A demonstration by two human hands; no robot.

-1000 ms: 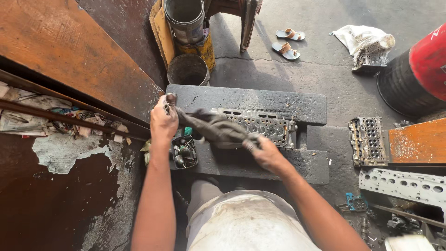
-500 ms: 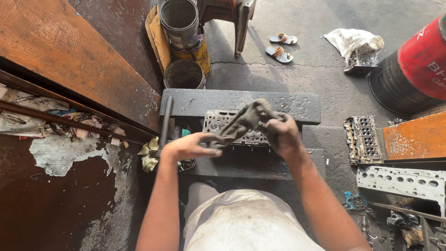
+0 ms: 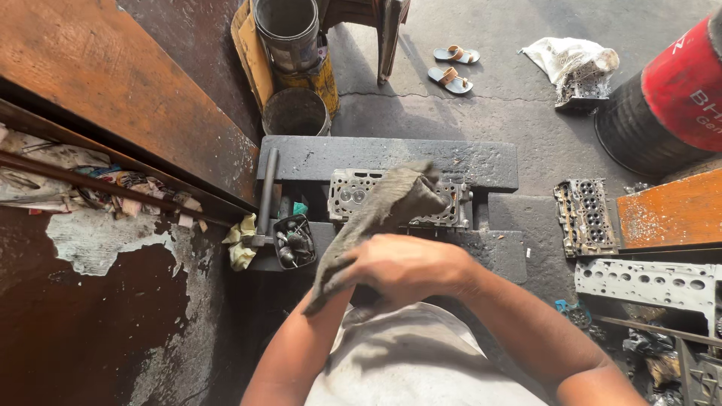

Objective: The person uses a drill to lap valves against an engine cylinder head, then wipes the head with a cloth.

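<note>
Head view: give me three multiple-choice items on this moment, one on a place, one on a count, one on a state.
1. Where does the cylinder head under the rag lie?
A. on the dark slab
B. inside the bucket
C. on the red drum

2. How many sandals lie on the floor?
A. one
B. two
C. four

3. How is the grey rag held?
A. spread flat
B. bunched in the hands
C. hung on a chair

Answers: 1 A, it rests on the dark slab. 2 B, a pair shows. 3 B, the right hand grips it, draped.
</note>
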